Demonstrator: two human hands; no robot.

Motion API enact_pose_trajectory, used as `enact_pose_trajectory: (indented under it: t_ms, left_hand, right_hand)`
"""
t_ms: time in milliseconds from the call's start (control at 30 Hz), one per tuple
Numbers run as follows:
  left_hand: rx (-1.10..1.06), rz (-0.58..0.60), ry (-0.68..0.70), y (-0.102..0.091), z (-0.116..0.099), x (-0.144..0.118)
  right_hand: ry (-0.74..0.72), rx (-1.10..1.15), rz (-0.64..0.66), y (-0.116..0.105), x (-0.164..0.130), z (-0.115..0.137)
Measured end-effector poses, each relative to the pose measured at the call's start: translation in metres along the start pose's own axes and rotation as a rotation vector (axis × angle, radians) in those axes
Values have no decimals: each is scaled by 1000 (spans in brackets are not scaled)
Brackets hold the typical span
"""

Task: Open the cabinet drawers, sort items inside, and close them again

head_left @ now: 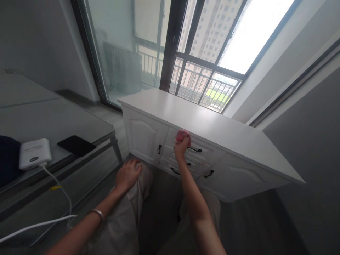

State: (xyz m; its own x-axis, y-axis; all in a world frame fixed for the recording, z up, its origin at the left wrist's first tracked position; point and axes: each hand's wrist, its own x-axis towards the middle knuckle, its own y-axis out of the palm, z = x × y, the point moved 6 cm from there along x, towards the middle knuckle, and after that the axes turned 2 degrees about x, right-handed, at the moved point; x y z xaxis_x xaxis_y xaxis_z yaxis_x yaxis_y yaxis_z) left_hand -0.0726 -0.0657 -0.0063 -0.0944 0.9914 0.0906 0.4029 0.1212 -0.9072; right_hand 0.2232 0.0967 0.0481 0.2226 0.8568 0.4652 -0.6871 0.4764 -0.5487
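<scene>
My right hand (182,146) is stretched forward and closed on a pink cloth (183,134), held against the top drawer front of a white cabinet (196,109). A dark curved handle (195,150) sticks out just right of the cloth; its left end is hidden behind my hand. My left hand (128,175) lies flat on my left knee, with nothing in it. Below the top drawer are more drawers with a dark handle (175,171), and a panelled door (143,138) stands to the left.
On the left a table (87,120) carries a white power bank (35,153) with a cable (62,189) hanging down, and a black phone (76,145). Behind the cabinet is a large dark-framed window (172,46). The cabinet's right corner (302,181) juts toward me.
</scene>
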Motion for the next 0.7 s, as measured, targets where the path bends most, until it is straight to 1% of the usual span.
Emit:
enact_pose_trajectory:
  t_ms: [33,100,167,267,333,367,433,500,567,633,700]
  left_hand:
    - [-8,5,0,-1,0,0]
    - [-24,11,3,-3,-2,0]
    - [-34,9,-1,-4,-5,0]
    - [-37,12,-2,-3,-10,0]
    - [-35,18,1,-2,-12,0]
    - [-33,22,1,-1,-13,-1]
    - [-24,32,-1,0,-13,-1]
    - [-20,49,-7,1,-13,0]
    - [-24,66,-15,3,-12,1]
    - [-27,78,-20,4,-12,3]
    - [-17,84,-20,4,-12,5]
  right_hand:
    - [-7,-76,74,14,-1,8]
    - [-48,-218,227,33,-5,16]
    - [-161,-344,389,44,-14,13]
    - [-339,-487,608,44,-32,-10]
    - [-407,-569,699,33,-43,-34]
    - [-418,-612,717,23,-47,-47]
    - [-408,-700,714,-4,-53,-76]
    - [-382,-778,690,-41,-57,-105]
    - [-361,-837,654,-82,-59,-130]
    - [-327,-892,584,-122,-57,-147]
    - [-280,-935,456,-156,-48,-153]
